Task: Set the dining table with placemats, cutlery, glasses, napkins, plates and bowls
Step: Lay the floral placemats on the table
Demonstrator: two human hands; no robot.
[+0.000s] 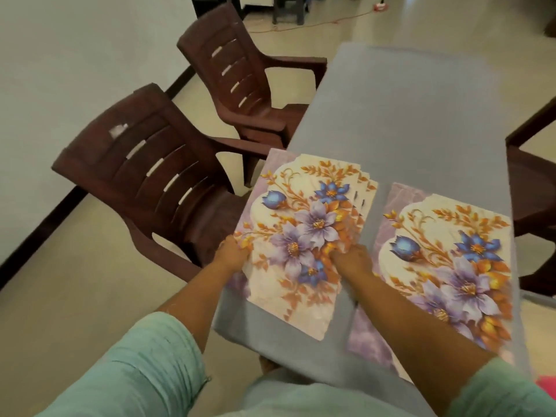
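The desk [406,115] is long and covered with a grey cloth; most of it is still bare, so I judge the task is only at its start. No cutlery, glasses, napkins, plates or bowls are visible.

On the near left part lies a stack of mats [304,236], with several edges showing in a fan at its far right corner. One single mat [445,266] lies flat just beside it on the right, apart from the stack by a narrow strip of cloth.

The main risk, as I see it, is that more than one mat comes away together. The sheets look thin and smooth, and they are already slipped against each other. If the top mat is dragged and not lifted, the ones under it may slide too, and the stack is close to the left edge of the desk, above the chair [144,176]. A pull can also wrinkle the cloth and shift the mat already laid.

The left hand [233,251] holds the left edge of the stack, its fingers curled on it. The right hand [352,258] holds the right edge in the same way, near the gap to the single mat. So the stack lies between both hands and reaches away from them.
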